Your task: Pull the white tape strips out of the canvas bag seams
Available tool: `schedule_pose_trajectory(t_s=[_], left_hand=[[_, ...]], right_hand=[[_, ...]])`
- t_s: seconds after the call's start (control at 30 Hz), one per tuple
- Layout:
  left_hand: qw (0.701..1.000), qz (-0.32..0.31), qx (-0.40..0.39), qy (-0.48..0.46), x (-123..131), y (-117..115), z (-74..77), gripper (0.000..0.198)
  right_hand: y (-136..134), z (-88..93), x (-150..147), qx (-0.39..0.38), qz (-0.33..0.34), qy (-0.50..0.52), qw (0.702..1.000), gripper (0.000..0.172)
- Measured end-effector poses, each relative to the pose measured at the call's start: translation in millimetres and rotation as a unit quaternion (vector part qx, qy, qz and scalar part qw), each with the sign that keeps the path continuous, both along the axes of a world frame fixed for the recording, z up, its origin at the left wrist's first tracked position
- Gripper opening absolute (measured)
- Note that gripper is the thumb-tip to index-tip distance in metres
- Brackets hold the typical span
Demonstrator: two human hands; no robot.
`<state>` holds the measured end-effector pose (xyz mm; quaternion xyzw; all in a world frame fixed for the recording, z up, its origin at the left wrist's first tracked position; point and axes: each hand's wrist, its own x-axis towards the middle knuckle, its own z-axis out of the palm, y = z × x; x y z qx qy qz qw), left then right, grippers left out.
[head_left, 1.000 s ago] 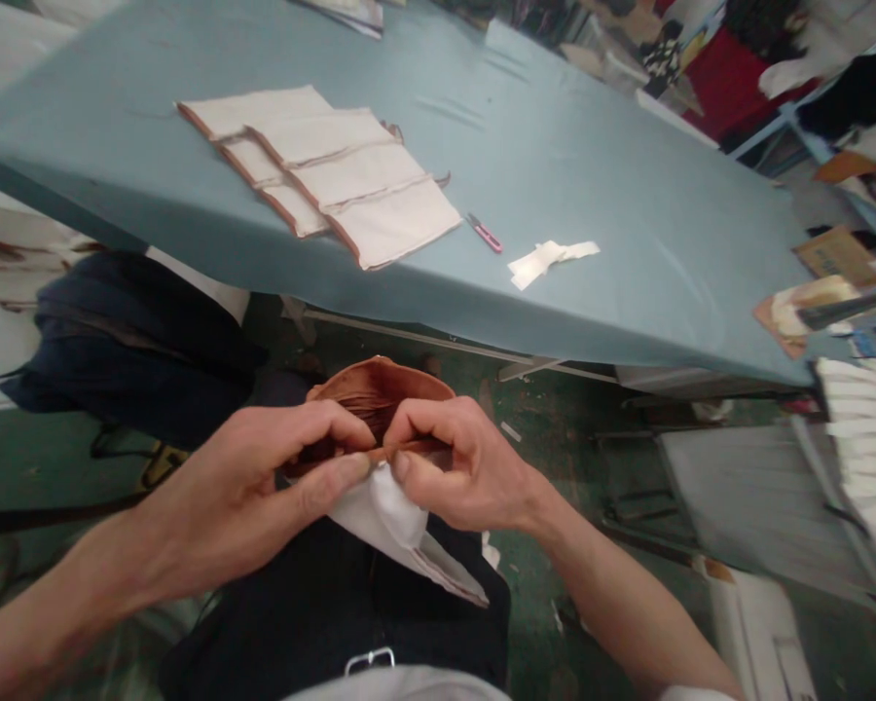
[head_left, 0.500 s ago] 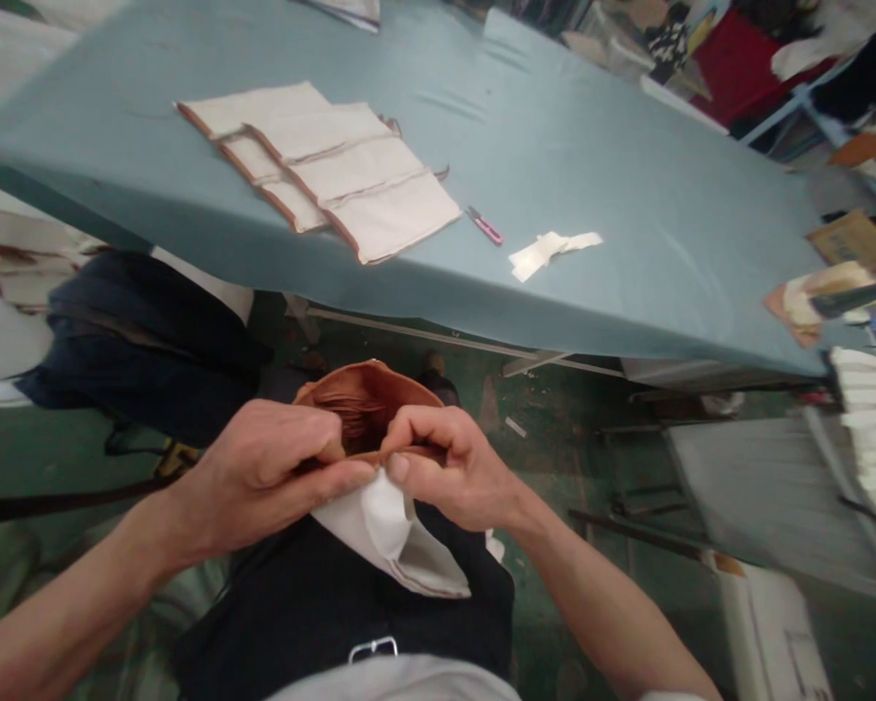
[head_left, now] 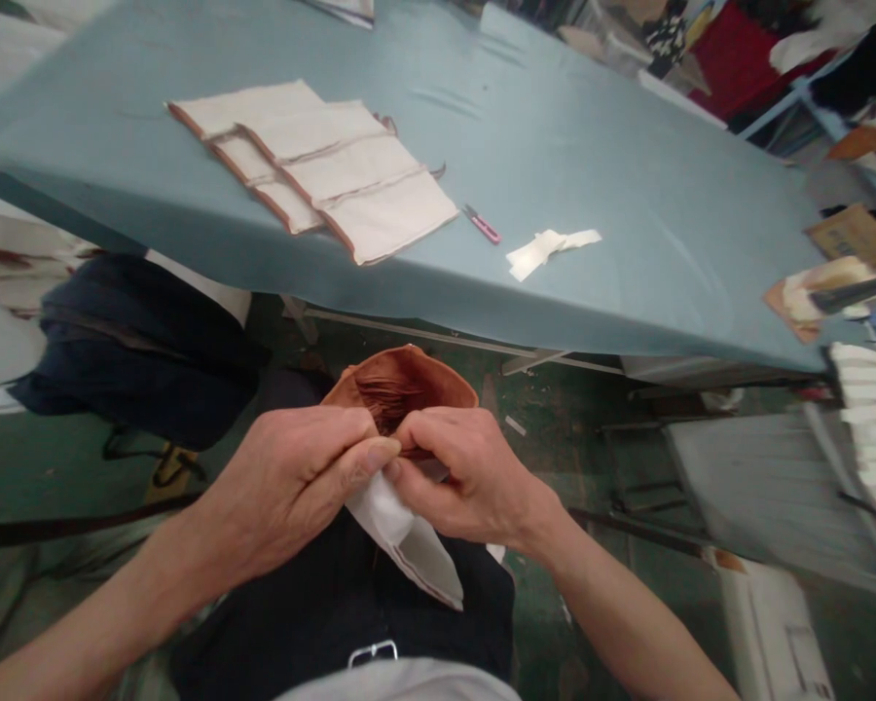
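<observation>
Pinching the edge where a brown, open-mouthed soft pouch meets white cloth, left hand and right hand could crease it by pulling unevenly.

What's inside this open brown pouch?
Inside the brown pouch, thin brown strands or folds show; your left hand and right hand cover its near side, hiding the rest.

Soft, fairly even light reaches you, seemingly from overhead. The surface before you carries faint, pale glare toward its right, while the floor beneath lies in dim shadow. Your hands look slightly soft; toward the stretched, wide-angle edges, detail smears into blur.
</observation>
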<state>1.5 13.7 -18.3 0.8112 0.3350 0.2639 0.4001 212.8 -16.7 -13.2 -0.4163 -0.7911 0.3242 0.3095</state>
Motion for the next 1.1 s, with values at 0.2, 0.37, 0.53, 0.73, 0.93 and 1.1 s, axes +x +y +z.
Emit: schedule_pose_trajectory(t_s=[0.2,0.37,0.53,0.73,0.93,1.1], left_hand=[[0.991,0.032,-0.127,-0.022,9.4,-5.0,-12.3,0.046],[0.980,-0.026,-0.199,0.001,2.7,4.1,-16.0,0.049],[0.956,-0.130,-0.257,-0.056,-5.3,10.8,-27.1,0.045],[0.976,-0.142,-0.145,-0.073,-8.9,3.0,-26.4,0.038],[0.992,-0.120,-0.022,0.006,-14.6,-5.9,-30.5,0.041],[0.994,-0.105,-0.031,-0.004,-11.0,-22.4,-38.4,0.037]], right_hand=[[-2.1,-6.7,2.0,0.029,-0.024,-0.056,0.998,0.024],[-4.4,-12.9,4.7,0.018,-0.014,-0.071,0.997,0.022],[-7.0,-9.9,7.3,-0.147,0.037,0.057,0.987,0.015],[-1.6,-1.3,14.0,-0.283,0.095,0.145,0.943,0.034],[-8.7,-19.8,10.9,-0.004,0.072,-0.097,0.993,0.046],[-15.7,-34.1,7.4,0.166,0.020,-0.155,0.974,0.056]])
